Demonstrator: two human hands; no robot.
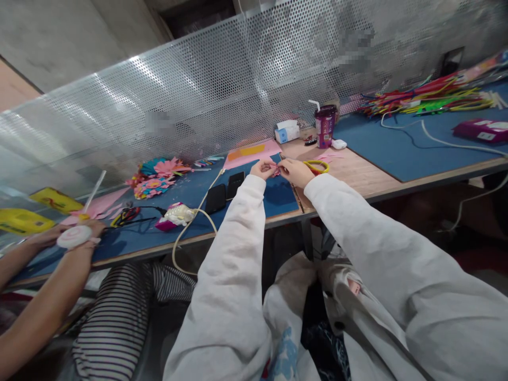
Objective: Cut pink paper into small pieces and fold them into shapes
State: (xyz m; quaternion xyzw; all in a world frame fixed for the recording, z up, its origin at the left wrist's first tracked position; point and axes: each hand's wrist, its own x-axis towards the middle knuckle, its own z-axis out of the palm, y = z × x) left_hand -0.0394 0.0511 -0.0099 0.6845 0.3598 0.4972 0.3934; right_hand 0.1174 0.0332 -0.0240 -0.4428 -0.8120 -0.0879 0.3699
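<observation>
My left hand (262, 169) and my right hand (294, 172) meet over the blue mat (278, 198) at the table's front. Both pinch a small pink paper piece (275, 170) held between them. It is too small to make out its shape. Both arms wear white sleeves. Yellow-handled scissors (317, 167) lie just right of my right hand on the bare wood. Pink and orange paper sheets (250, 153) lie behind my hands.
Two black phones (224, 191) and a white cable (190, 227) lie left of my hands. Paper flowers (159, 177) sit further left. A purple cup with a straw (324, 127) and a tissue box (286, 131) stand behind. Another person's hands (75, 235) work at far left. Coloured pipe cleaners (428, 98) lie at back right.
</observation>
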